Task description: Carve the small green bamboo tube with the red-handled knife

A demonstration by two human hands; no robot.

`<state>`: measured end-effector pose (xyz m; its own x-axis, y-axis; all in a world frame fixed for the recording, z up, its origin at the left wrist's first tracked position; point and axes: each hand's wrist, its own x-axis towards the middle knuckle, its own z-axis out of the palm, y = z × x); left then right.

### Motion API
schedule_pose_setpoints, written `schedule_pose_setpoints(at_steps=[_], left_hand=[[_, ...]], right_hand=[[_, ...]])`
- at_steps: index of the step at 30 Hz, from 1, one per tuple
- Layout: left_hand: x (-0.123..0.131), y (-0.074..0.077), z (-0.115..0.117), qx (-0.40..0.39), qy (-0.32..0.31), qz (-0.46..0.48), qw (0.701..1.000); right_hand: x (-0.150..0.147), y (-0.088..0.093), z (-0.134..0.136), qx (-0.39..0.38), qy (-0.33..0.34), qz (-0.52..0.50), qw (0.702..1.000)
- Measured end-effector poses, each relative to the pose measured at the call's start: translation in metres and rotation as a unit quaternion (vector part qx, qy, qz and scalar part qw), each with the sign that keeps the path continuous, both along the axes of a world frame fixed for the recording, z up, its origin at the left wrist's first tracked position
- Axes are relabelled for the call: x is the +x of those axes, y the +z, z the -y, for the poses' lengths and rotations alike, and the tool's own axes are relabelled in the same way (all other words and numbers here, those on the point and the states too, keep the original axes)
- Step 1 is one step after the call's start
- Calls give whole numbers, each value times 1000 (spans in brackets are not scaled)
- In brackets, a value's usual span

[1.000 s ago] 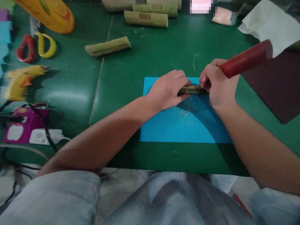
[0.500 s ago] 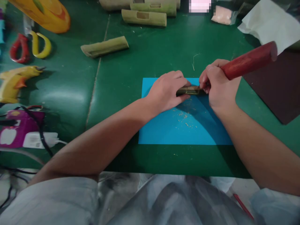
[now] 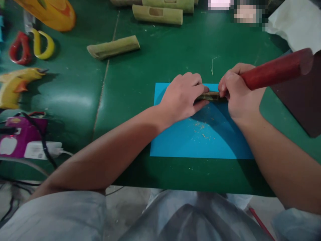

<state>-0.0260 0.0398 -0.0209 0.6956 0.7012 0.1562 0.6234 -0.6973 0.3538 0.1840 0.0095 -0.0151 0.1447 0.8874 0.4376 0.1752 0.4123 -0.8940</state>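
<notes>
My left hand (image 3: 185,95) is closed around a short bamboo piece (image 3: 212,96), pressing it down on a blue sheet (image 3: 175,144). A carving tool with a thick red wooden handle (image 3: 276,69) is in my right hand (image 3: 242,88). Its handle slopes up to the right, and its working tip is hidden by my fingers at the bamboo's right end. Small pale shavings (image 3: 203,135) lie scattered on the sheet below the bamboo.
Farther back lie a slant-cut bamboo tube (image 3: 114,48) and several notched bamboo tubes (image 3: 157,15). On the left are scissors (image 3: 43,44), a yellow glue gun (image 3: 15,86) and a purple power adapter (image 3: 18,135) with cables. A dark board (image 3: 298,90) and white paper (image 3: 296,25) are on the right.
The view has shifted slightly, so the sheet and hands appear a little farther right. The red handle has tilted slightly lower, and both grips stay the same.
</notes>
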Motion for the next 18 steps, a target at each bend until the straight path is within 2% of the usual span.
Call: schedule_pose_setpoints(at_steps=[11,18], left_hand=[[9,-1,4,2,-20,14,1000],[14,-9,-4,-26,-22,38,999]], right_hand=[[0,-5,-14,9,-32,28,999],[-3,-4,-16,-11,-46,31,998]])
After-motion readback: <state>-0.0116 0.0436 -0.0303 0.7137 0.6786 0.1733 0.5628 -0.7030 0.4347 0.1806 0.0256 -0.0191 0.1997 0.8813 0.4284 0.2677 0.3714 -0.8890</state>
